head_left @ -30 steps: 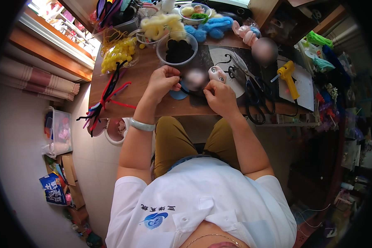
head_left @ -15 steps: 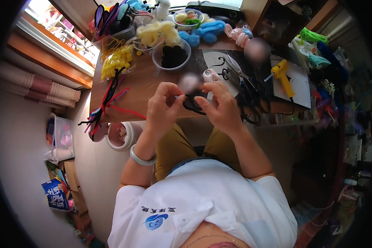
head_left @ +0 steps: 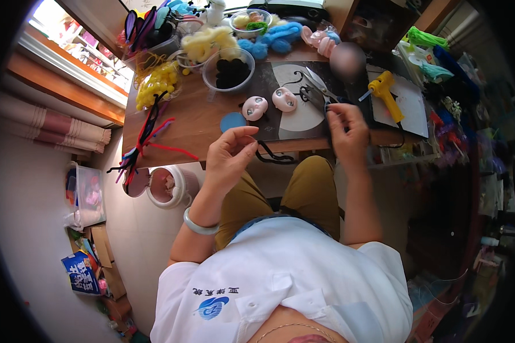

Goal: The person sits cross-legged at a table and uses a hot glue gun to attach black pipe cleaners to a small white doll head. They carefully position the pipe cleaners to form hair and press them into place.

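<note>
My left hand (head_left: pixel 232 151) pinches a black fuzzy pipe cleaner (head_left: pixel 276 159) that loops off to the right past the table's front edge. Over the dark handles of the scissors (head_left: pixel 321 82), my right hand (head_left: pixel 349 128) is closed, its fingertips on them; part of the grip is hidden. Two pale doll faces with painted eyes lie beyond my hands: the left face (head_left: pixel 254 107) and the right face (head_left: pixel 284 99). Beside the left one is a flat blue disc (head_left: pixel 233 122).
A clear tub of black pompoms (head_left: pixel 229 70) stands behind the faces, near a bag of yellow pompoms (head_left: pixel 156 84). Coloured pipe cleaners (head_left: pixel 143 143) overhang the left edge. At right lies a yellow glue gun (head_left: pixel 386 94). Below the table stands a pink-and-white bin (head_left: pixel 174 188).
My right hand has left the pipe cleaner and moved right to the scissors. The left hand keeps its pinch. The left doll face and blue disc now show between my hands.
</note>
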The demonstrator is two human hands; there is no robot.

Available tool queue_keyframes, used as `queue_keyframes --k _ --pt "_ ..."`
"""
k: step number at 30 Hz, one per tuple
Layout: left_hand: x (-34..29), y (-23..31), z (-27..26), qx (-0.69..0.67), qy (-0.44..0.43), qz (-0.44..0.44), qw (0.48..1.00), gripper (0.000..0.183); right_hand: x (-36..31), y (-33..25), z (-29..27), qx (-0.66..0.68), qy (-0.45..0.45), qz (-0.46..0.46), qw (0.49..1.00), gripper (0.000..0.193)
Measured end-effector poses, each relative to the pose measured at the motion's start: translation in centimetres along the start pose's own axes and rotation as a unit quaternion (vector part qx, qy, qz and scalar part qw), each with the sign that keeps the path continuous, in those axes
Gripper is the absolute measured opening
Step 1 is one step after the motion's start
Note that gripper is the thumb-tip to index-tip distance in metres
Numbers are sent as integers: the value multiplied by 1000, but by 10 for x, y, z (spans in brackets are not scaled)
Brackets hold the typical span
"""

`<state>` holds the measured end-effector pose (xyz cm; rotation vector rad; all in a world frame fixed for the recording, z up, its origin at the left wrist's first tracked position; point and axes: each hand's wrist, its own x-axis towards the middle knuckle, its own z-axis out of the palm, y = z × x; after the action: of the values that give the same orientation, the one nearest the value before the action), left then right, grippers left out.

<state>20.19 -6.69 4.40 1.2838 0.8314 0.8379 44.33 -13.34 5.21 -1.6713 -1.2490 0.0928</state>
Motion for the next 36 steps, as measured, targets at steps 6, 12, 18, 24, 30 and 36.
queue_keyframes --k 6,12,18,24,30,36 --pt "4 -5 -2 -77 2 -14 997 22 -6 56 -38 -206 -41 -16 978 17" --pt "-1 -13 -9 -107 15 -29 994 21 -9 53 -26 -299 -28 -43 953 19" --pt "-4 -10 -13 -111 17 -27 993 22 4 46 -15 -261 -18 -95 960 18" --pt "-8 -15 -25 -162 52 -39 985 22 -4 34 -31 -230 -47 -78 969 9" --pt "-13 -16 -27 -172 54 -62 982 25 -36 35 -35 -303 -94 -67 946 16" --pt "-14 -9 -21 -110 26 -9 993 24 -19 34 -36 -343 -200 33 917 28"
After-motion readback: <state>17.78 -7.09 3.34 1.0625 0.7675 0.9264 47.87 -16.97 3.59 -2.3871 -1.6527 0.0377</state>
